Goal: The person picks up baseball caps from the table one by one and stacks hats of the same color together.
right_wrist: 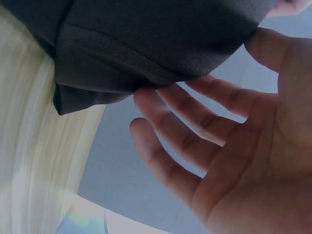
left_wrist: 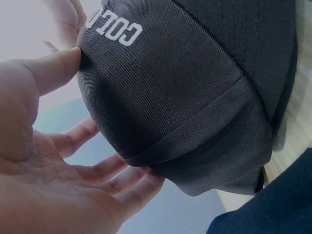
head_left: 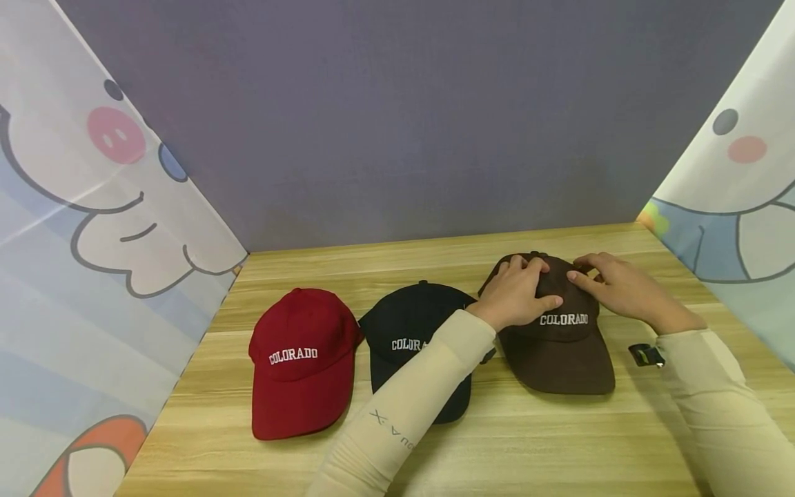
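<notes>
A brown baseball cap (head_left: 553, 362) with white COLORADO lettering sits on the table at the right of the head view, brim toward me. On its crown rests my left hand (head_left: 517, 293), thumb near the front panel and fingers spread over the top and side. My right hand (head_left: 624, 290) touches the other side of the crown with thumb and fingertips. Both wrist views show loosely bent fingers against the dark cloth (left_wrist: 161, 87), with open space between palm and cap. The right little finger (right_wrist: 151, 141) stands clear of the cap (right_wrist: 146, 44).
A black COLORADO cap (head_left: 413, 310) lies left of the brown one, partly hidden by my left sleeve. Farther left is a red COLORADO cap (head_left: 304, 373). A grey panel (head_left: 422, 124) stands behind the wooden table (head_left: 528, 449), with cartoon-printed sheets (head_left: 50, 228) at both sides.
</notes>
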`<state>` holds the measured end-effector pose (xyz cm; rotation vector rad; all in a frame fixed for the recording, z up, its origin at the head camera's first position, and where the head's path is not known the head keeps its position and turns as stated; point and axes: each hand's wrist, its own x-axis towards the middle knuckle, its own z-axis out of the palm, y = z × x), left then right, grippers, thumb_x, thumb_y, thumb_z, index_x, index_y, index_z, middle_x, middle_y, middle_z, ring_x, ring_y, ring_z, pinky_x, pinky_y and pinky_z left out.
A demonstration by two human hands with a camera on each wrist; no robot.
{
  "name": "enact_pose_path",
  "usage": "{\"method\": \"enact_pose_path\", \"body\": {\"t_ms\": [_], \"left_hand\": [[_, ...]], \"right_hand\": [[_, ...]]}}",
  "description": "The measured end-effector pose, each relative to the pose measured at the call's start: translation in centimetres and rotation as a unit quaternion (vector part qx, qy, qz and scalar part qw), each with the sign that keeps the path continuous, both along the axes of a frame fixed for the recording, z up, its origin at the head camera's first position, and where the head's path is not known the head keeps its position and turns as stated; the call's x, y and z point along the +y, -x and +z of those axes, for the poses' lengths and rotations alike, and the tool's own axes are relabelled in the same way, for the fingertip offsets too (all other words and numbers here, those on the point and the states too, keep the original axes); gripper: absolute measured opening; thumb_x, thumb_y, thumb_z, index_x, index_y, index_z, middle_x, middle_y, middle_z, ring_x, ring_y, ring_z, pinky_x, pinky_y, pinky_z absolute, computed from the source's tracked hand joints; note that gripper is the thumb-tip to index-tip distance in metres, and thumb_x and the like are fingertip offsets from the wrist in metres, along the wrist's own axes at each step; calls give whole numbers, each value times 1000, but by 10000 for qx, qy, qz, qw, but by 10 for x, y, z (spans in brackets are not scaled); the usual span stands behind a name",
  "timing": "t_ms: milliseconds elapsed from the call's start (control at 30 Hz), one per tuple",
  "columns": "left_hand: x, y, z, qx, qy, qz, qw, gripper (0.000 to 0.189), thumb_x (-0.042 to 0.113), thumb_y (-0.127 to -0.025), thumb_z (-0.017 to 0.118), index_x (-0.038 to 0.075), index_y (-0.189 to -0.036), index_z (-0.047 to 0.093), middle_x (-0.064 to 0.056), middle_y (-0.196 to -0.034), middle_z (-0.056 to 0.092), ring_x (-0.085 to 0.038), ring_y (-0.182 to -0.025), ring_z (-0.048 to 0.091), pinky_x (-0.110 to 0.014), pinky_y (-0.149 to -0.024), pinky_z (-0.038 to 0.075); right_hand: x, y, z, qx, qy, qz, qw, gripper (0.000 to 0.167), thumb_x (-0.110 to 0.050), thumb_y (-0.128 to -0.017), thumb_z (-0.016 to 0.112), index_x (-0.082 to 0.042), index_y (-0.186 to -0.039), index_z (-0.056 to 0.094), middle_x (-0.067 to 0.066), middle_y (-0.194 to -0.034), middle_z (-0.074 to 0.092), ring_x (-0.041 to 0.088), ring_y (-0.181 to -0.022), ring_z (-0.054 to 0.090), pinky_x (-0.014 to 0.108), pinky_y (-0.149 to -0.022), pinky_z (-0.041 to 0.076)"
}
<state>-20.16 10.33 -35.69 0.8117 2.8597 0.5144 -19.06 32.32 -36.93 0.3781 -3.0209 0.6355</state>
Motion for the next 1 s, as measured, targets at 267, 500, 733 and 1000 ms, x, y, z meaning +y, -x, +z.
{"method": "enact_pose_path", "body": {"t_ms": [267, 500, 733, 1000], "left_hand": [[1, 2, 0, -26, 55, 61, 10000, 57, 60, -97, 57, 39, -148, 44, 6, -150, 45, -13, -135, 47, -30, -102, 49], [2, 3, 0, 28, 163, 4, 9999, 57, 60, -98, 56, 38, -150, 42, 5, -151, 44, -14, -135, 48, -31, -101, 50], [-4, -2, 2, 78, 366, -130, 9992, 59, 56, -100, 56, 39, -153, 38, 5, -160, 38, -17, -142, 44, -33, -109, 46], [-22, -14, 9, 193, 207, -406, 9988, 58, 54, -101, 56, 35, -154, 39, 5, -161, 37, -17, -145, 42, -34, -116, 41]], "right_hand": [[-1, 2, -1, 29, -65, 7, 10000, 54, -38, -110, 45, 8, -137, 55, 34, -129, 59, 48, -106, 65, 62, -84, 53], [-2, 2, 0, 56, -75, 52, 9999, 53, -36, -110, 45, 9, -137, 55, 34, -128, 59, 50, -107, 64, 63, -85, 52], [-2, 3, 0, 78, 1, 81, 9999, 52, -36, -110, 47, 8, -136, 55, 33, -127, 61, 49, -107, 64, 63, -85, 51], [-2, 2, 0, 45, 88, 90, 9999, 54, -38, -109, 47, 8, -137, 55, 32, -127, 60, 46, -104, 66, 61, -83, 53]]}}
